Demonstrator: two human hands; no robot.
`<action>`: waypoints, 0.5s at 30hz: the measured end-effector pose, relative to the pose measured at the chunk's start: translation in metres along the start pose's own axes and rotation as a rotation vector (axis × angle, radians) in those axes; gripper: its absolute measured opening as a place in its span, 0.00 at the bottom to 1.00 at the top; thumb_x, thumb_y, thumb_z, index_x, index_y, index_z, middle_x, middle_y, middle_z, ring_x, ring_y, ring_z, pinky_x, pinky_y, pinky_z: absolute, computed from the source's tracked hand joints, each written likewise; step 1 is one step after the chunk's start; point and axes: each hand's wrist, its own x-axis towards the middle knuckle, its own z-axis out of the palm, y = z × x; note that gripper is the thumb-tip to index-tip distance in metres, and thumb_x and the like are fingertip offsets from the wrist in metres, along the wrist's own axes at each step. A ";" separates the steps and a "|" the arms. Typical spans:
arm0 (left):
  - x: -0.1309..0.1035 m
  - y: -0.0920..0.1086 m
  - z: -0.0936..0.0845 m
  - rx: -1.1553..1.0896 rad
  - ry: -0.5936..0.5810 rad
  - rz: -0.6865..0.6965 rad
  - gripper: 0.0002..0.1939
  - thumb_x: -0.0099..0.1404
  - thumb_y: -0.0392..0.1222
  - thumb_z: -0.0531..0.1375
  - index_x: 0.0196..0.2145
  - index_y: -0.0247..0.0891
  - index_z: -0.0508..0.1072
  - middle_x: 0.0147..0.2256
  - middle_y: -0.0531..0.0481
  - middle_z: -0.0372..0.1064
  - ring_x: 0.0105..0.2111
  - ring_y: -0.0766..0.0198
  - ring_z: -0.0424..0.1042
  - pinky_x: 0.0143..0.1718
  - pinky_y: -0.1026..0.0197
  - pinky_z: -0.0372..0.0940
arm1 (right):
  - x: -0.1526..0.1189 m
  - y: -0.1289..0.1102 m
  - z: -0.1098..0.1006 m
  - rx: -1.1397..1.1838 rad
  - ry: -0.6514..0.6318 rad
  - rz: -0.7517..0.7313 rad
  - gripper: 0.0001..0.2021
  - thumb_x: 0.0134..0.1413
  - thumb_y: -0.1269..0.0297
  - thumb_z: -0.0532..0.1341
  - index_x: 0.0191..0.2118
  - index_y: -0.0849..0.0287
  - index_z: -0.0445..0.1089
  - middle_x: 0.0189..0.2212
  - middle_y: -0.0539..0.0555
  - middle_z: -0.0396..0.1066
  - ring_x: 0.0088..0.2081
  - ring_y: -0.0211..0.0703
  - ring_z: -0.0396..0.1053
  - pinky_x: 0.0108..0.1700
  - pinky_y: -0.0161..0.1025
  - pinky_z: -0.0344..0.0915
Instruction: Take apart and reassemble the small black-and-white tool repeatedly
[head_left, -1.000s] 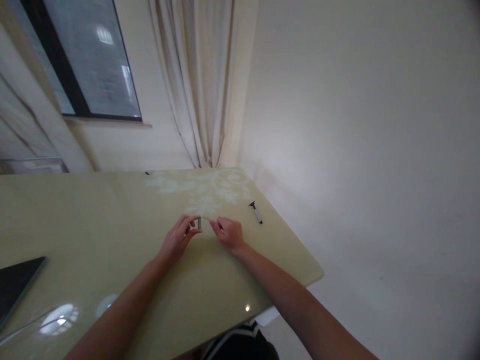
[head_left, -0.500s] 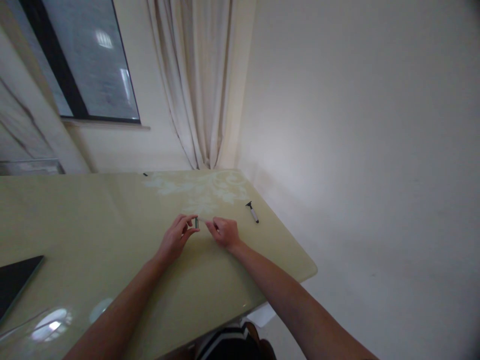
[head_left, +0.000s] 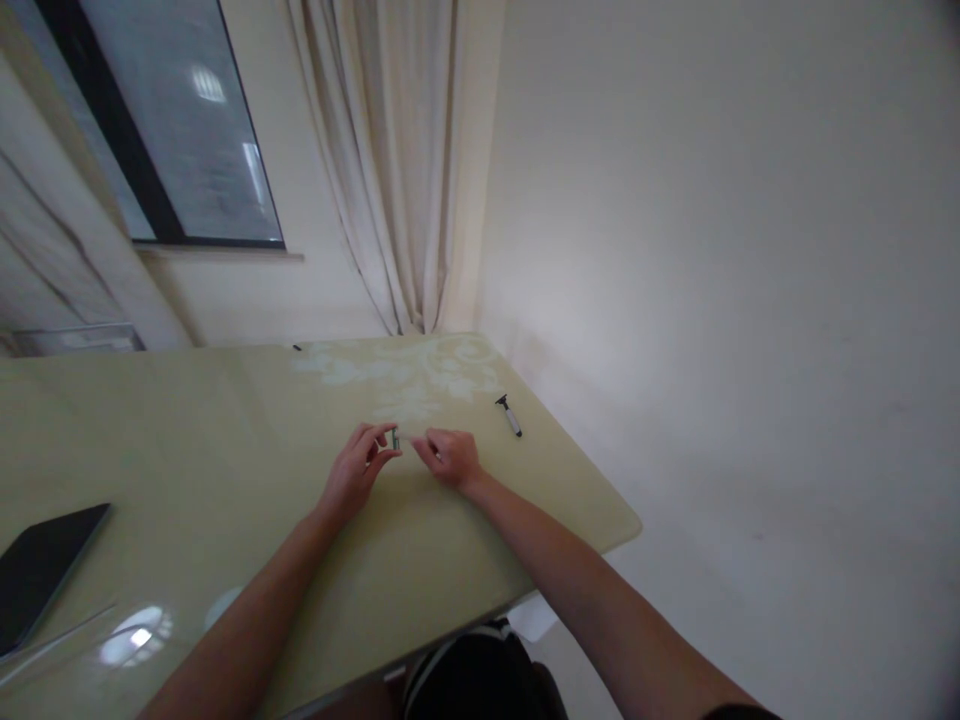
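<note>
My left hand (head_left: 358,462) pinches a small dark green, narrow rectangular piece (head_left: 396,439) upright between thumb and fingertips; its kind is too small to make out. Just to the right, my right hand (head_left: 452,457) is closed on a thin pale stick (head_left: 406,436) whose tip points at the green piece. Whether the tip touches it I cannot tell. Farther right on the table lies a razor (head_left: 510,416) with a grey and black handle, its dark head toward the back.
The pale green glossy table (head_left: 450,570) meets the wall at right. A dark flat panel (head_left: 52,565) lies at left, near a thin white cable (head_left: 60,640). A tiny black item (head_left: 297,347) rests at the back edge, before a curtain (head_left: 397,180).
The view has shifted slightly, showing more of the dark panel. Both hands keep their grips close together; the green piece appears slightly turned.
</note>
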 end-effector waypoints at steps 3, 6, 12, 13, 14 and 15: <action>0.000 -0.001 0.000 -0.001 0.004 0.006 0.16 0.70 0.47 0.60 0.53 0.43 0.72 0.36 0.52 0.64 0.29 0.66 0.66 0.34 0.62 0.67 | 0.000 0.000 0.001 -0.010 0.007 0.012 0.26 0.72 0.47 0.50 0.30 0.58 0.72 0.26 0.52 0.74 0.27 0.37 0.66 0.30 0.36 0.45; 0.000 -0.002 0.001 0.011 0.018 0.003 0.15 0.70 0.47 0.61 0.52 0.42 0.72 0.35 0.53 0.64 0.29 0.65 0.65 0.34 0.62 0.67 | 0.002 0.000 0.002 -0.016 0.052 0.105 0.27 0.74 0.48 0.47 0.30 0.58 0.72 0.25 0.52 0.74 0.26 0.37 0.66 0.30 0.36 0.45; -0.002 -0.005 0.001 0.019 0.007 -0.023 0.16 0.70 0.48 0.61 0.53 0.42 0.73 0.36 0.52 0.65 0.29 0.66 0.66 0.34 0.62 0.67 | 0.003 0.000 0.000 0.005 0.026 0.110 0.26 0.73 0.48 0.49 0.30 0.58 0.72 0.25 0.52 0.74 0.27 0.37 0.66 0.30 0.37 0.45; -0.002 -0.006 0.002 0.016 0.008 -0.025 0.16 0.70 0.48 0.61 0.53 0.42 0.73 0.36 0.52 0.65 0.29 0.66 0.66 0.34 0.62 0.67 | 0.002 -0.001 -0.001 0.005 0.054 0.159 0.26 0.74 0.49 0.48 0.30 0.59 0.72 0.25 0.52 0.74 0.26 0.37 0.66 0.30 0.37 0.45; -0.003 -0.006 0.002 0.016 0.006 -0.028 0.15 0.70 0.47 0.60 0.53 0.42 0.72 0.36 0.53 0.65 0.29 0.66 0.65 0.33 0.62 0.67 | 0.002 -0.001 -0.001 0.015 0.060 0.157 0.27 0.74 0.50 0.47 0.30 0.59 0.72 0.24 0.52 0.73 0.26 0.37 0.66 0.30 0.37 0.46; -0.003 -0.007 0.003 0.016 0.003 -0.030 0.15 0.70 0.47 0.60 0.53 0.43 0.72 0.36 0.53 0.65 0.28 0.66 0.65 0.33 0.63 0.66 | 0.001 -0.001 -0.001 0.028 0.048 0.106 0.27 0.74 0.49 0.47 0.30 0.59 0.72 0.24 0.52 0.73 0.26 0.37 0.66 0.31 0.37 0.46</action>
